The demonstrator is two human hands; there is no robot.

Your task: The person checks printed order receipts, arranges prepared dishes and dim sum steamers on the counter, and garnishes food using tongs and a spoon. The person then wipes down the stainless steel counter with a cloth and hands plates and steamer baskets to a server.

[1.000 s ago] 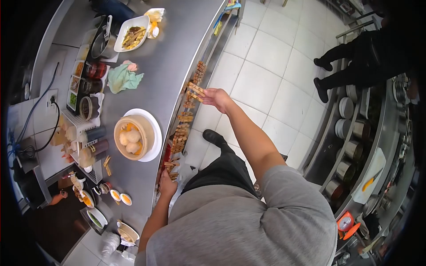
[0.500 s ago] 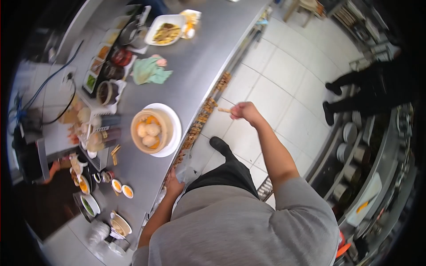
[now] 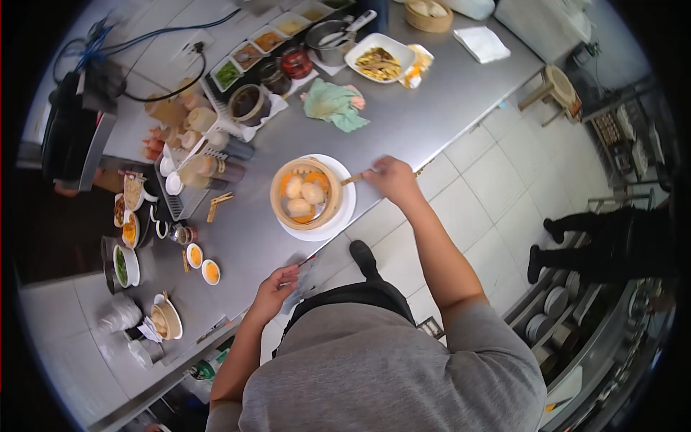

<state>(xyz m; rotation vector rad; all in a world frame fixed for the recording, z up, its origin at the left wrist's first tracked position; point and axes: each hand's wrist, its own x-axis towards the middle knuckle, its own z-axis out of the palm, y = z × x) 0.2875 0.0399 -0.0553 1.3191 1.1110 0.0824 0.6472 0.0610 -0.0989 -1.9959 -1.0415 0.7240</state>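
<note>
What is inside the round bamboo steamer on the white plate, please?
Inside the bamboo steamer are three pale, round dumplings, with orange pieces beside them. Whatever lies directly beneath the dumplings is covered and cannot be seen.

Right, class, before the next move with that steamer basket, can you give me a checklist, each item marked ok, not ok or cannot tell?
1. Right hand has the wooden peg: ok, its end points at the basket.
2. Peg fastened to the steamer basket: cannot tell; the tip is at the rim, but contact is unclear.
3. Basket on the white plate: ok, though off-centre.
4. Dumplings inside the basket: ok, three show.
5. Left hand empty: cannot tell; it is by the counter's edge, apart from the basket.
6. Counter free of loose things: not ok; a green cloth lies there.
</note>
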